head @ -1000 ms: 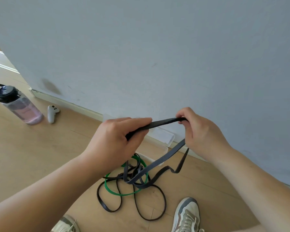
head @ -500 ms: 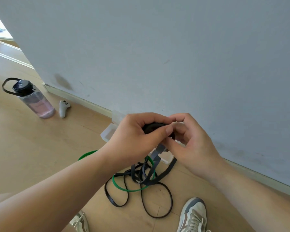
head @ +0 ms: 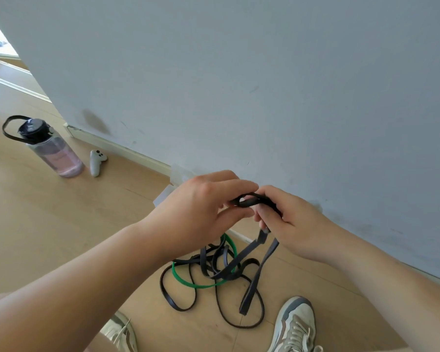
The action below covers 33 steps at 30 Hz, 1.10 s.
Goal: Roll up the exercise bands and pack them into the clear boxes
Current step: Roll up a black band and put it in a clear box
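Above the floor [head: 48,224], your left hand [head: 196,212] and right hand [head: 295,224] are pinching the black band [head: 252,200], fingers curled round its small coil; its tail is hanging down to the tangle beside the green band [head: 188,282].

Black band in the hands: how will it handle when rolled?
Likely floppy: the black band drapes limply from the right hand to the floor. Probably springy: its started coil looks loose, may unroll if released.

The person is wearing a lace-up right sneaker [head: 294,323], off-white with grey panels, and a matching left sneaker [head: 123,331]; the left hand [head: 196,212], right hand [head: 296,224] and forearms are showing bare.
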Available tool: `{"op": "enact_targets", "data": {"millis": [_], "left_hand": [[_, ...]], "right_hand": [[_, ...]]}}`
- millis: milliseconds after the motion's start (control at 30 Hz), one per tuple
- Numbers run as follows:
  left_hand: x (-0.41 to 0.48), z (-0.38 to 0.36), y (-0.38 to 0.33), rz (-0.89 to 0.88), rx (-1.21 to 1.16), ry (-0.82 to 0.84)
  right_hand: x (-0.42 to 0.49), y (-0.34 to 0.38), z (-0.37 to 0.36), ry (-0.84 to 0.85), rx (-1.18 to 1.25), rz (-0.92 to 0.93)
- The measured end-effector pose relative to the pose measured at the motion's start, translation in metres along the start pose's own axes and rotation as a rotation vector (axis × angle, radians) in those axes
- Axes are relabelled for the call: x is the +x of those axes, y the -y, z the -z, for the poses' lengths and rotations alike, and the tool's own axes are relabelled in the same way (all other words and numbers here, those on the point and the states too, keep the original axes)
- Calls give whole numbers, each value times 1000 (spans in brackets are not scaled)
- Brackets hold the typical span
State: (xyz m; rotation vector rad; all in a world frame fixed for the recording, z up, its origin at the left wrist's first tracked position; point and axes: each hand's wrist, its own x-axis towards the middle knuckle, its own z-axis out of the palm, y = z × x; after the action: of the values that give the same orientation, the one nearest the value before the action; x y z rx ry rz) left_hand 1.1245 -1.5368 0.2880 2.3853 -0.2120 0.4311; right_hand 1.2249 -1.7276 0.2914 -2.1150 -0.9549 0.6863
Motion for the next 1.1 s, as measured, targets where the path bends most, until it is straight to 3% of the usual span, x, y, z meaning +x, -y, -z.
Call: {"op": "enact_targets", "data": {"millis": [67,200,267,400,567,733,933,1100], "left_hand": [[0,-1,2,18,-38,-47],[3,-4,1,48,-107,-183],[4,-5,-2,71,-148,-250],[2,-4,-4,64,-102,-263],[-1,-2,3,26,23,-124],[1,-1,2,43,-18,-178],[6,5,-8,102,-137,-315],[6,14,-19,131,-154,-258]], "right_hand": [[-1,3,-1,-53,46,28],[-6,16,-10,-346,345,133],[-7,19,-10,-416,377,157],[-4,16,-4,-417,274,154],[-1,13,1,-376,229,84],[0,20,2,-282,216,57],[0,38,10,-397,316,100],[-1,45,9,-438,252,81]]}}
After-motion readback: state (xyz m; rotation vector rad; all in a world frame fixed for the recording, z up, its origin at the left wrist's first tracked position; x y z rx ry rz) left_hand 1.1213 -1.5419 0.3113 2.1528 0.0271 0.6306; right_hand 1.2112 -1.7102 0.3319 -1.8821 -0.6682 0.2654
